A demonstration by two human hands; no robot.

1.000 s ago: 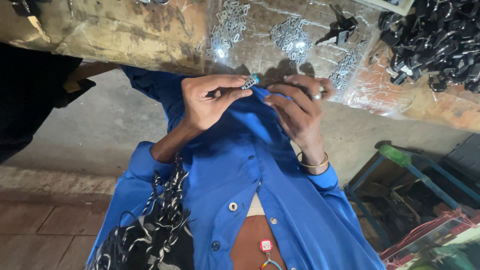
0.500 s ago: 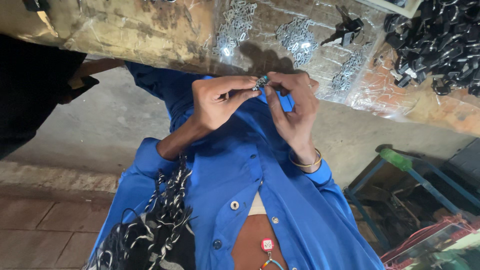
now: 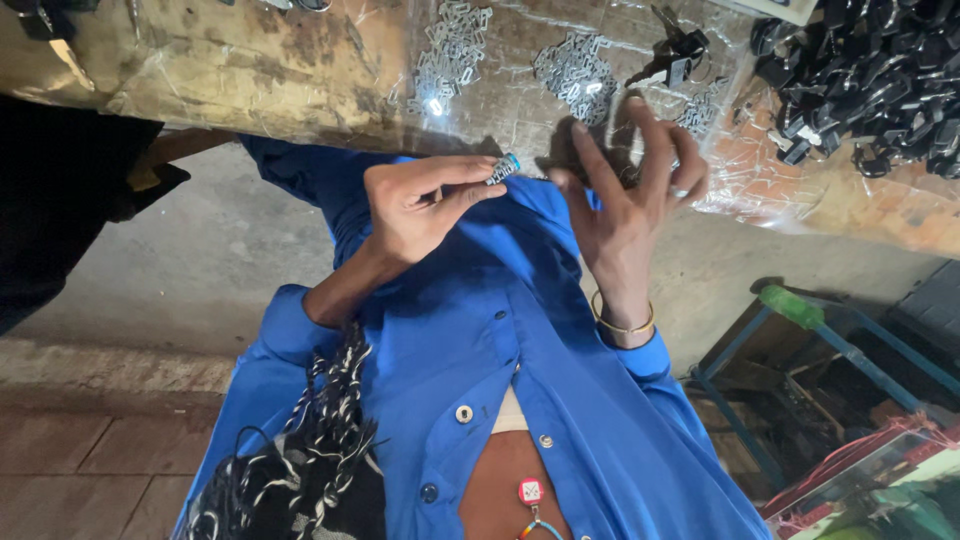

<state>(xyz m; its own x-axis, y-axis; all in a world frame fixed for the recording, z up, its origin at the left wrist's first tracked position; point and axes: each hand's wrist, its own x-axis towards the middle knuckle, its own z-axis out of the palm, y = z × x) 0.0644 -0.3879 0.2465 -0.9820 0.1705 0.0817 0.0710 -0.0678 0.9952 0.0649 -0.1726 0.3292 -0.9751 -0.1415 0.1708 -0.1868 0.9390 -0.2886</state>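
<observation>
Fingers of left hand [image 3: 420,205] pinch small ridged metal piece [image 3: 503,168].

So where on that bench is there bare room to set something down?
The bench is barest at its left, between the dark object at the corner and the metal clips. Toward the right it crowds: more clips, keys, black parts.

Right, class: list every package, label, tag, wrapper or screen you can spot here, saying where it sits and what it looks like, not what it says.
Clear plastic sheeting: spread over the workbench top, shiny and crinkled.
Small tag: on the beaded cord at the open front of the blue shirt, squarish, red with a white centre.
Pale panel: top edge of the bench, flat, light-coloured; too cropped to identify.
No screens show.
</observation>
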